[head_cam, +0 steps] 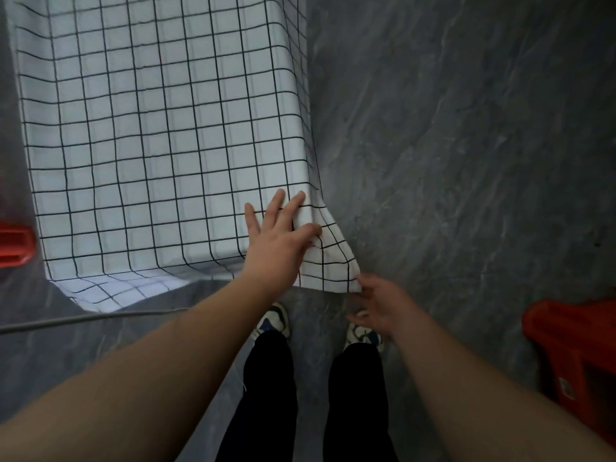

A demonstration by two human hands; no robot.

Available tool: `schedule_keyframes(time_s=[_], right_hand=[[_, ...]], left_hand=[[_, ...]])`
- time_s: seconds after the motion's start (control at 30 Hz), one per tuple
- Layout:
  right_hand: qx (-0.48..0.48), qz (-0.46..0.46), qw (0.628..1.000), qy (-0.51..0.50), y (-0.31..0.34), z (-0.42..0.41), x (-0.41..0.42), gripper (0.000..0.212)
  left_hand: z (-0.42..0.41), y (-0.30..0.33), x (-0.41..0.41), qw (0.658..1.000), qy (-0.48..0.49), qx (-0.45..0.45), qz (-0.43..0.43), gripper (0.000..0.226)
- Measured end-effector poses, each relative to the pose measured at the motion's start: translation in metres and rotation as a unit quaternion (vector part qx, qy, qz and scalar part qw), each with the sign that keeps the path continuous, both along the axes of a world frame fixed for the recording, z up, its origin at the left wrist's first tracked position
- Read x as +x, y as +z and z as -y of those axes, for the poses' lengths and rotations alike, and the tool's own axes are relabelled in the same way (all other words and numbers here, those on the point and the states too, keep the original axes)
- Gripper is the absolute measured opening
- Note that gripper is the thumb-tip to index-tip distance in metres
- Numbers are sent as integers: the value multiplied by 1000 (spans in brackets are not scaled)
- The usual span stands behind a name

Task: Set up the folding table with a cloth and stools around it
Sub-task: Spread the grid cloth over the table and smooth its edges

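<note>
Checked cloth (160,135) is pressed flat at the bench corner by the left hand (280,241) — fingers spread wide. Hanging corner is pinched by the right hand (376,305). No readable writing.

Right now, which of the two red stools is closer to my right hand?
The red stool at the right edge, standing on the floor beside your right hand. The other red stool sits at the far left, past the checked cloth.

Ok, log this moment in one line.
stage: smoothing cloth corner | left hand: flat on cloth | right hand: at hanging corner | stools: not yet placed
</note>
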State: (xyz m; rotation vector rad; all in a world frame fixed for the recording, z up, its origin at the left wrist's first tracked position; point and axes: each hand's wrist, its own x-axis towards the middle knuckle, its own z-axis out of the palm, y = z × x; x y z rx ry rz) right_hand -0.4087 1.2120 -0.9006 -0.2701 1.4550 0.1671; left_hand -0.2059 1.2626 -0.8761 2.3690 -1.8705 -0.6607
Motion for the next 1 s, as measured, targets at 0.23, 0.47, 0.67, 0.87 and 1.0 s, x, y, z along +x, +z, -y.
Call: schedule_keyframes(time_s=[0.23,0.47,0.67,0.87,1.0], right_hand=[[-496,-94,808,302,4,-10,26,59],[-561,-71,669,482,-6,-7,59,63],[-467,-173,695,519,-21,7,38,30],[-455,-189,703,512,-24,17,11,25],[-408,-159,765,472,-13,16,24,53]], left_hand=[[0,-3,0,1000,4,-14,-9,16],[-1,-7,-2,999,17,-27,-12,24],[-1,-4,-1,999,16,-26,-18,16],[0,1,-2,999,25,-15,-16,14],[2,4,-1,999,33,-8,-13,34]])
